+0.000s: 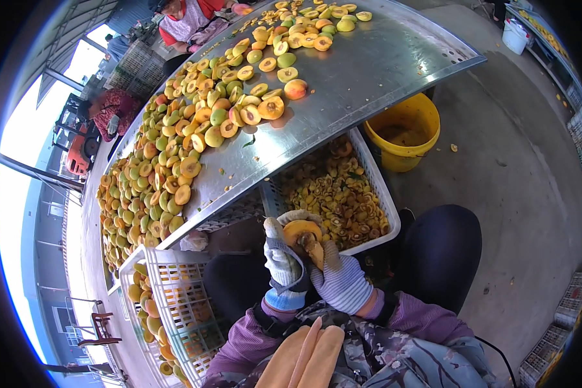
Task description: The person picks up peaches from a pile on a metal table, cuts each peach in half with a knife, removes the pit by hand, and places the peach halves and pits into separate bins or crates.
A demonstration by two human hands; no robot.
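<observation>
Left hand: my glove grips the peach half, steadying it above my lap
Right hand: clenched around a small tool, digging at the pit
Crate: just beyond, catching scraps
Tabletop: halved fruit piled up

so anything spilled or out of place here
A few small fruit bits lie on the concrete floor beside the yellow bucket, one just right of it, and scraps dot the bare metal table. Otherwise nothing stands out.

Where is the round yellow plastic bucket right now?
The yellow bucket stands on the concrete floor, upper right in the head view, beside the white crate of pits.
</observation>
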